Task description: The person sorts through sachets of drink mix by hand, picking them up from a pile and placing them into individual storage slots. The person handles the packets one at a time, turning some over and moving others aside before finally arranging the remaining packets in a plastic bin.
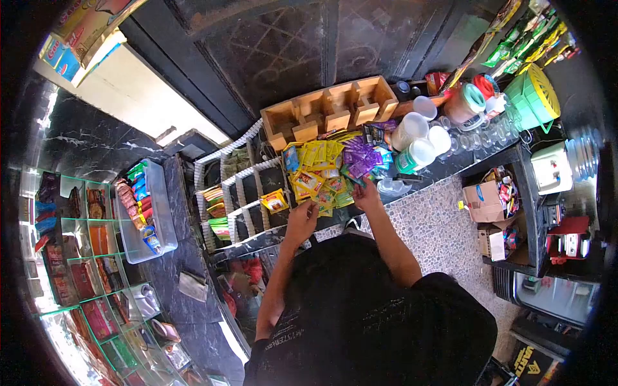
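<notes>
- Head view: sachet pile, yellow sachets (315,168) on the left and purple sachets (362,158) on the right, on the dark bench (435,174), between its far and near edges.
- Left hand (302,222): at the pile's near left side, by the bench's near edge. Fingertips drawn together; can't tell if its grip has a sachet.
- Right hand (367,195): at the pile's near right side, by the green sachets (345,197). Fingers bent; can't tell if its grip is closed on one.
- Divided tray (224,181): toward the bench's left end, white partitions. Yellow packet (275,201) in the compartment nearest the left hand; more packets in other slots.
- Wooden rack (338,120): along the bench's far edge, just behind the pile.
- White-topped containers (412,132): right of the pile.
- Drinking glasses (489,134): farther along, toward the bench's right end.
</notes>
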Motion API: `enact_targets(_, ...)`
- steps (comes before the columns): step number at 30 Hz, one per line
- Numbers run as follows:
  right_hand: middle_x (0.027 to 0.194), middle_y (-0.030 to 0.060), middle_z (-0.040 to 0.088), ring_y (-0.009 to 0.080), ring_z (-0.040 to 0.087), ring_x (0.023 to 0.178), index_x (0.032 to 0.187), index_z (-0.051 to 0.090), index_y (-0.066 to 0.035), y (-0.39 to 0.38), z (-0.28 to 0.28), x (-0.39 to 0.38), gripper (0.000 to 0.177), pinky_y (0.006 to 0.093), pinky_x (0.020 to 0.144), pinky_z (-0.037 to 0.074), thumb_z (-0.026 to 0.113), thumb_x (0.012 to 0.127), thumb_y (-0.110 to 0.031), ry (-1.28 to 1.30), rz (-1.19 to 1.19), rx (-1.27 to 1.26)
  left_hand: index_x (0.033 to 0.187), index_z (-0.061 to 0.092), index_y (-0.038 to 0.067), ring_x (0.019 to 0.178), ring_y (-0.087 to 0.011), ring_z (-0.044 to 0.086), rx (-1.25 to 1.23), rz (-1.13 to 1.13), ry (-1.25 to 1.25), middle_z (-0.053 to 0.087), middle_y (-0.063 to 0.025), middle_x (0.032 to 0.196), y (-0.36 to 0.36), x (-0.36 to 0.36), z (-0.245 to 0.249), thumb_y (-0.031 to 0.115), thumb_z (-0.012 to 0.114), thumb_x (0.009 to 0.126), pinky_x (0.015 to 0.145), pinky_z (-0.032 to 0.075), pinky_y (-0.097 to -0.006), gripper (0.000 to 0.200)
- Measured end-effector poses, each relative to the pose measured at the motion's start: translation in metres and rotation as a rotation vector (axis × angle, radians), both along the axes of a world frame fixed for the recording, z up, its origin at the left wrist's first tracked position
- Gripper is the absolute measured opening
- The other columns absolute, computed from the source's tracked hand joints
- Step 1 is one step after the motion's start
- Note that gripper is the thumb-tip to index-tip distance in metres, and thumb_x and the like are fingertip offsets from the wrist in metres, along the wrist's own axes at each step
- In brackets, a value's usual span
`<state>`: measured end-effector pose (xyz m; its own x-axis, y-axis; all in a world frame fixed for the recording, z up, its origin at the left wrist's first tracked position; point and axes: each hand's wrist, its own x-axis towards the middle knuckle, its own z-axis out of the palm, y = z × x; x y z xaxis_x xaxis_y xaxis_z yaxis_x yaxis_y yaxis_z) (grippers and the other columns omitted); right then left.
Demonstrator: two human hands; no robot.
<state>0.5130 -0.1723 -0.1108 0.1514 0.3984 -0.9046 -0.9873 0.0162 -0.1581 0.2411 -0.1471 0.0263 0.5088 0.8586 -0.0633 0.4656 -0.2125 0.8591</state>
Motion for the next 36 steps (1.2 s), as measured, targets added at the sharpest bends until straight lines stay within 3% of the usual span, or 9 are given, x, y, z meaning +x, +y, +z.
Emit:
enact_targets(6,0.091,0.0082,0.059,0.0204,0.064,0.076,0.102,0.062,-0.007,-0.011,0.038,-0.030,0.018,0.0314,0.062,0.057,0.069,0.094,-0.021,-0.038,0.046,0.075,0.099,0.064,-0.001,0.078,-0.0307,0.071,0.020,-0.009,-0.020,0.070,-0.0174,0.085,0.003,0.001,0.004,0.019,0.061,0.099,0.069,0.053,-0.0395,0.020)
enact_targets(8,0.101,0.0091,0.057,0.0238,0.064,0.088,0.109,0.061,-0.007,-0.017,0.039,-0.044,0.022,0.0332,0.071,0.057,0.071,0.091,-0.016,-0.171,0.175,0.255,0.099,0.064,-0.001,0.078,-0.0306,0.071,0.020,-0.019,-0.015,0.070,-0.0177,0.086,0.004,0.002,0.002,0.019,0.061,0.099,0.069,0.053,-0.0395,0.020)
enact_targets(14,0.103,0.0033,0.063,0.0172,0.064,0.086,0.117,0.059,-0.015,-0.026,0.100,-0.075,0.034,0.0356,0.071,0.056,0.077,0.088,-0.015,-0.186,0.536,0.219,0.118,0.058,-0.001,0.073,-0.0289,0.071,-0.068,0.045,0.021,0.072,-0.0184,0.092,0.006,0.007,-0.018,0.019,0.064,0.098,0.063,0.054,-0.0378,0.028)
enact_targets(16,0.102,0.0023,0.064,0.0168,0.064,0.085,0.117,0.059,-0.015,-0.025,0.124,-0.082,0.034,0.0360,0.071,0.056,0.077,0.088,-0.016,-0.305,0.657,0.224,0.125,0.053,0.000,0.076,-0.0251,0.072,-0.554,0.272,-0.343,0.071,-0.0173,0.097,0.007,0.012,-0.018,0.022,0.065,0.100,0.063,0.057,-0.0352,0.036)
enact_targets(21,0.102,0.0031,0.070,0.0161,0.069,0.084,0.119,0.063,-0.010,-0.023,0.148,-0.089,0.032,0.0329,0.065,0.055,0.074,0.092,-0.022,-0.591,1.036,0.296,0.128,0.051,-0.005,0.085,-0.0218,0.070,-0.751,0.412,-0.548,0.067,-0.0152,0.109,0.018,0.007,-0.022,0.024,0.068,0.098,0.068,0.061,-0.0371,0.045)
enact_targets(28,0.097,0.0052,0.071,0.0154,0.071,0.081,0.113,0.066,-0.005,-0.025,0.113,-0.063,0.028,0.0305,0.059,0.052,0.064,0.098,-0.028,-0.942,1.022,0.129,0.131,0.050,-0.005,0.090,-0.0228,0.071,-0.672,0.425,-0.574,0.068,-0.0150,0.108,0.022,0.006,-0.052,0.018,0.068,0.098,0.071,0.063,-0.0378,0.044)
enact_targets(33,0.092,0.0023,0.069,0.0124,0.067,0.076,0.106,0.066,-0.007,-0.024,0.110,-0.040,0.020,0.0272,0.059,0.046,0.062,0.099,-0.026,-1.147,0.584,0.240,0.134,0.050,-0.003,0.087,-0.0231,0.072,-0.744,0.440,-0.623,0.070,-0.0156,0.107,0.032,0.035,-0.038,0.019,0.066,0.099,0.072,0.060,-0.0353,0.044)
enact_targets(35,0.091,0.0011,0.068,0.0117,0.066,0.076,0.105,0.066,-0.008,-0.020,0.114,-0.034,0.019,0.0269,0.060,0.045,0.062,0.099,-0.025,-1.170,0.575,0.250,0.136,0.050,-0.002,0.087,-0.0258,0.073,-0.762,0.404,-0.647,0.070,-0.0175,0.108,0.037,0.039,-0.060,0.021,0.064,0.100,0.074,0.059,-0.0367,0.045)
enact_targets(36,0.090,-0.0002,0.067,0.0110,0.065,0.077,0.104,0.065,-0.008,-0.019,0.117,-0.031,0.018,0.0267,0.062,0.045,0.061,0.099,-0.025,-1.195,0.556,0.254,0.139,0.048,-0.002,0.090,-0.0289,0.072,-0.642,0.325,-0.410,0.070,-0.0193,0.108,0.040,0.041,-0.078,0.026,0.062,0.101,0.076,0.059,-0.0399,0.049)
